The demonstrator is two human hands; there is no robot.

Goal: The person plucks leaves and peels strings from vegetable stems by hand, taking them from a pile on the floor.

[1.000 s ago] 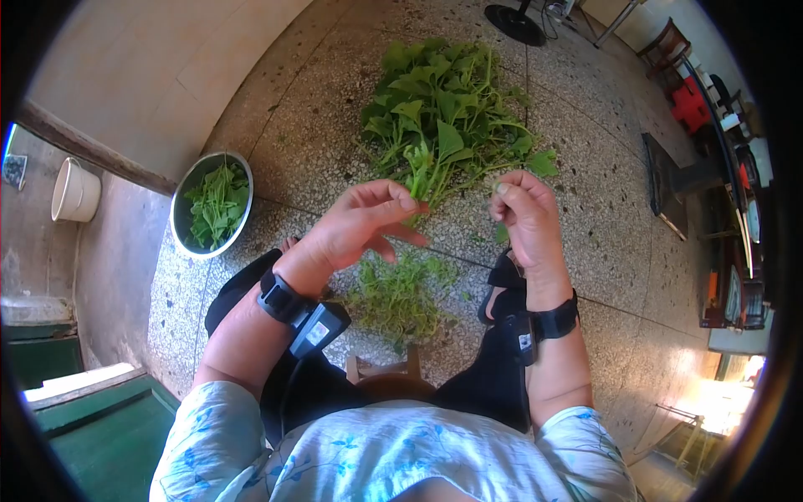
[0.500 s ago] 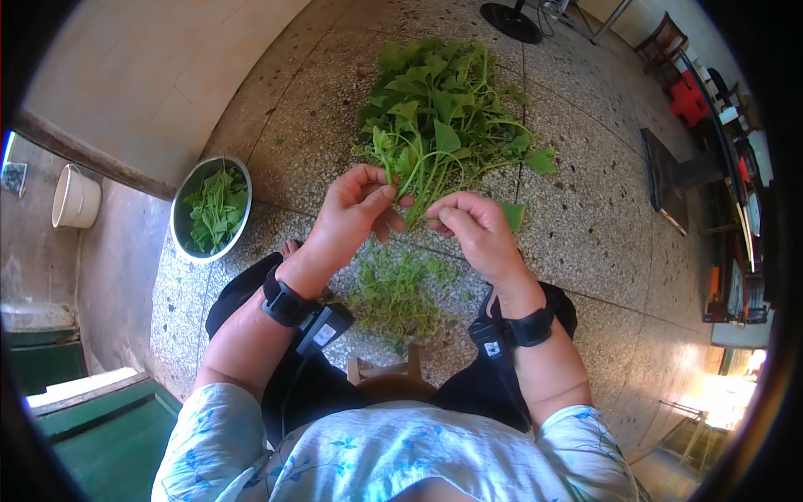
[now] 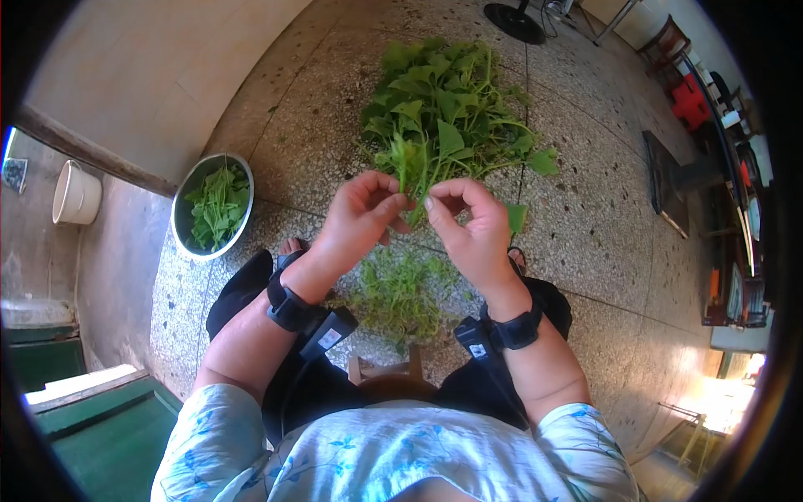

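**Two hands meet at one leafy green sprig**

The left hand [image 3: 364, 209] pinches the slim stem of the sprig [image 3: 403, 159] between thumb and fingers, its crinkled leaves upright. The right hand [image 3: 473, 226] is just beside it, thumb and forefinger brought close together near the stem; whether they grip a strand, I cannot tell.

Beyond the hands, one heap of broad-leaved greens [image 3: 443, 92] lies on the speckled terrazzo floor [image 3: 594, 201], overlapped in view by the sprig. One heap of thin, curly trimmings [image 3: 397, 293] lies nearer the body, between two feet, in front of a wooden stool [image 3: 415, 361]. One round, shiny metal bowl [image 3: 178, 219] at left holds more greens. Farther left is one white bucket [image 3: 76, 194]; a round black base [image 3: 514, 23] stands past the large heap.
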